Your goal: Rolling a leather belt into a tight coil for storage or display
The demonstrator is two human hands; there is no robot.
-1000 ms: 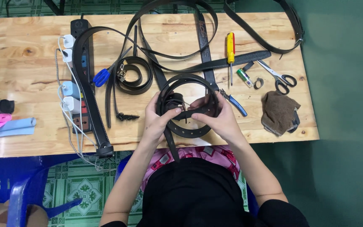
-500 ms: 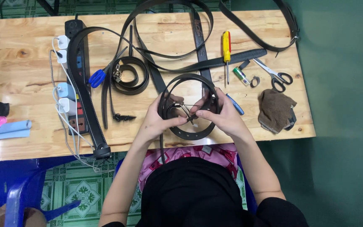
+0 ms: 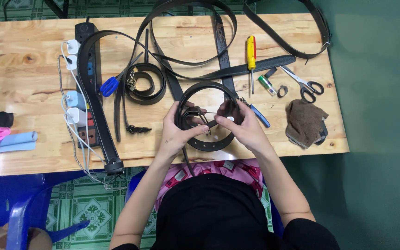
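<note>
Both hands pinch one coiled black belt [image 3: 208,115]: the left hand [image 3: 178,132] grips its near edge by the metal buckle [image 3: 203,121], the right hand [image 3: 245,128] clamps the far side. Just beyond the right hand lie blue-handled pliers [image 3: 258,115]. Likely the stiff coil springs open if either grip slackens.

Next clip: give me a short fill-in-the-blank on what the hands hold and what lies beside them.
1. Both the left hand and right hand hold a coiled black ____.
2. The screwdriver has a ____ handle.
3. The scissors lie to the person's ____ of the screwdriver.
4. The brown cloth lies on the ____ table.

Missing words: belt; yellow; right; wooden
</note>
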